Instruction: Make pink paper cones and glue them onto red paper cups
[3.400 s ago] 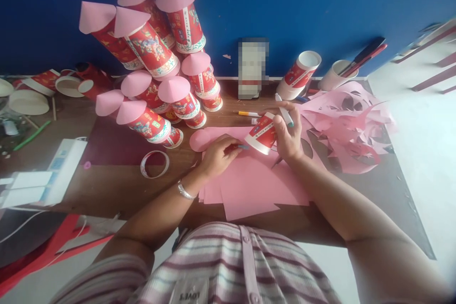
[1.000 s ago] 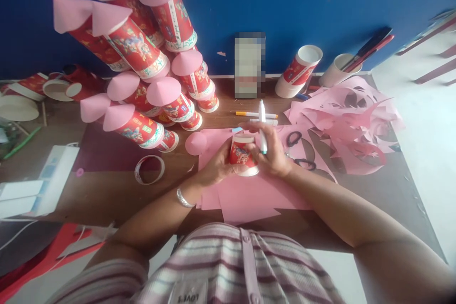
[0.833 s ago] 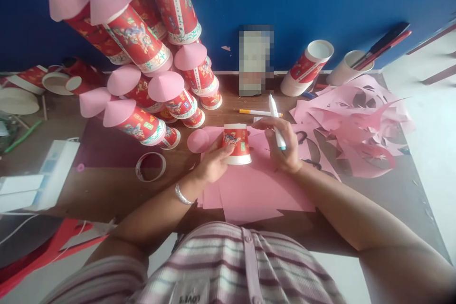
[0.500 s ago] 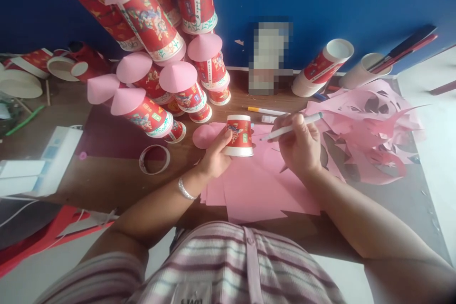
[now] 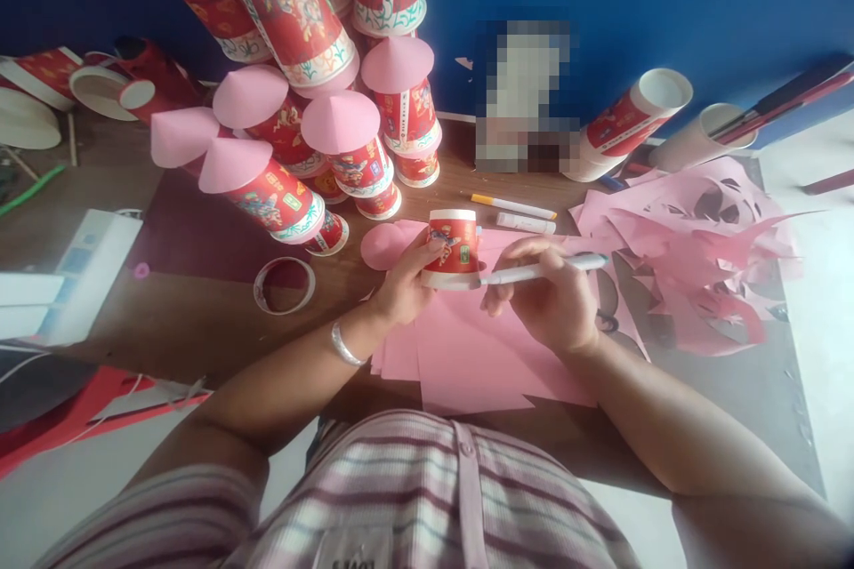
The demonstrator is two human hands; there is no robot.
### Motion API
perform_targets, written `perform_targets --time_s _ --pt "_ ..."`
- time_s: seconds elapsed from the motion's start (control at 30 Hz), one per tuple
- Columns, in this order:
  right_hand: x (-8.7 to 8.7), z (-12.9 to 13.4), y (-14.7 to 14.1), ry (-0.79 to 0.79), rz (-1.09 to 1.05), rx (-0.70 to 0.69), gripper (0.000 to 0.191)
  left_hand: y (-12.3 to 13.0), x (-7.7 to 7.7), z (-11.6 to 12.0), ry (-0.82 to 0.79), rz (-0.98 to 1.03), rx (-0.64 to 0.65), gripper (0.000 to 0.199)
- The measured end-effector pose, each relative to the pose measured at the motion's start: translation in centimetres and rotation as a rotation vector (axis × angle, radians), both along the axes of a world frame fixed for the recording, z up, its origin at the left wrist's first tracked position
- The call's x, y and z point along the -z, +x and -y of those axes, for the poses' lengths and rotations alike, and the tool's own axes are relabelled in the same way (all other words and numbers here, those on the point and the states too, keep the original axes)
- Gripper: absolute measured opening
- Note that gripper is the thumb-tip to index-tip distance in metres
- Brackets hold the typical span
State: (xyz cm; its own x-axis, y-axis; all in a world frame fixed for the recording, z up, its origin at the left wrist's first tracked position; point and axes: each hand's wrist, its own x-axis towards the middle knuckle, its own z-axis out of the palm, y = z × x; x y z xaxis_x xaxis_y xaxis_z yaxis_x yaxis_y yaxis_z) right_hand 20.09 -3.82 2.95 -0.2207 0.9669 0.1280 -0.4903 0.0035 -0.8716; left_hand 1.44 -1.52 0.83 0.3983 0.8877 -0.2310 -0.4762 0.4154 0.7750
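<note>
A red paper cup (image 5: 455, 242) with white bands at both ends and printed figures is gripped in my left hand (image 5: 406, 283), held above pink paper. My right hand (image 5: 552, 292) pinches a white marker (image 5: 534, 270), its tip pointing left at the cup's lower white band. The tip is at or very near the cup; contact cannot be told for sure. Under both hands lie pink paper sheets (image 5: 480, 364). A pink paper cone (image 5: 382, 246) rests just left of the cup.
Cup towers with pink cone tops (image 5: 340, 123) stand at the back left. A tape roll (image 5: 285, 285) lies left. Behind the hands are a yellow marker (image 5: 513, 206) and a white marker cap (image 5: 526, 223). Right are stacked cups (image 5: 627, 120), a pen cup (image 5: 700, 138) and pink scraps (image 5: 707, 258).
My right hand has lowered the marker and brought its tip left, up to the cup's lower band. The cup stays in my left hand. The whole view has shifted slightly.
</note>
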Motion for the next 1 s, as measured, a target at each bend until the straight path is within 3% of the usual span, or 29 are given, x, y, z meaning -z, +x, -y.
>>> perform_targets --time_s 0.07,0.23,0.63,1.0 --pt "0.3 0.2 0.0 0.052 0.015 0.003 0.026 0.0 0.0 -0.2 0.011 0.014 -0.031 0.038" --pt "0.7 1.0 0.2 0.202 0.177 0.059 0.004 -0.3 0.0 -0.6 -0.012 0.034 0.036 0.046" --pt "-0.7 1.2 -0.1 0.452 0.553 0.179 0.013 0.0 -0.5 -0.7 0.004 -0.050 0.018 0.046" --pt "-0.6 1.1 0.1 0.583 0.702 0.263 0.019 -0.1 0.0 -0.7 -0.045 -0.032 0.029 0.045"
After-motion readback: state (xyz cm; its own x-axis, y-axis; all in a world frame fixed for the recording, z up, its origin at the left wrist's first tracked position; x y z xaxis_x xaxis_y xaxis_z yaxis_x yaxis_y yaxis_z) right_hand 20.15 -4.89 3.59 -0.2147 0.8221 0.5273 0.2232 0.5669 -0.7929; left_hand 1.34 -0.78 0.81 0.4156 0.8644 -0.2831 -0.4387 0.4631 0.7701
